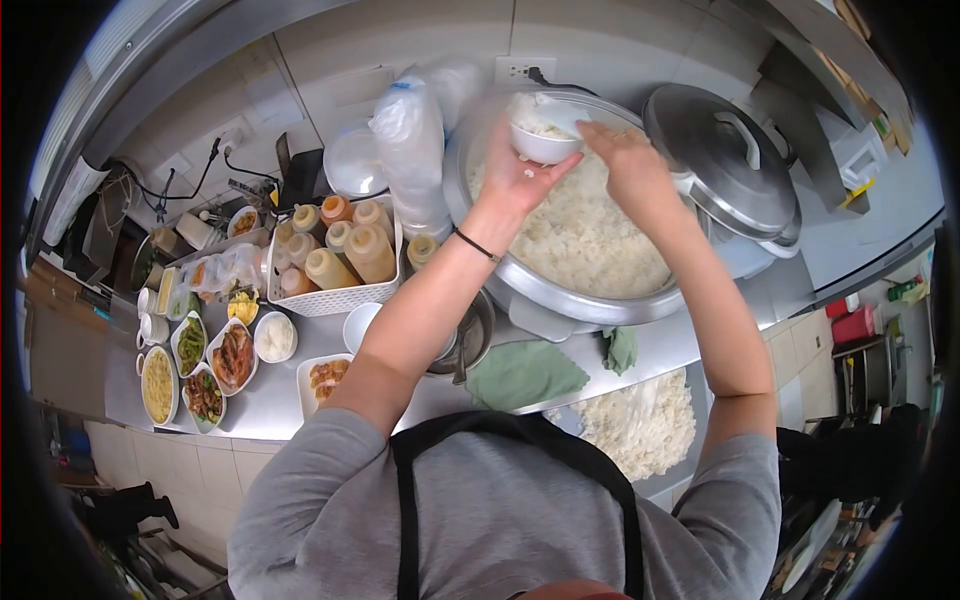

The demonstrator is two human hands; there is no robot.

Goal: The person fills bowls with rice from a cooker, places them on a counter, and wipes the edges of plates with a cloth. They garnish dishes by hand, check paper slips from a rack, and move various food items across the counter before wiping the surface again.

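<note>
My left hand (pixel 518 178) is wrapped around a small white bowl (pixel 545 148) with rice in it, held tilted above a large metal rice cooker (pixel 480 215). My right hand (pixel 628 158) is closed at the bowl's right side, slightly blurred. From its fingers a pale, flat rice paddle (pixel 566 117) reaches over the bowl's rim, partly lost in the blur. Cooked white rice (pixel 595 235) fills much of the cooker below both hands. A few grains stick to my left palm.
The cooker's metal lid (pixel 715 150) leans at the right. Sauce bottles stand in a white basket (pixel 335 300) at left, near several filled dishes (pixel 232 357). A green cloth (pixel 527 376) and a metal pot (pixel 478 335) lie in front. More rice (pixel 640 425) sits below the counter edge.
</note>
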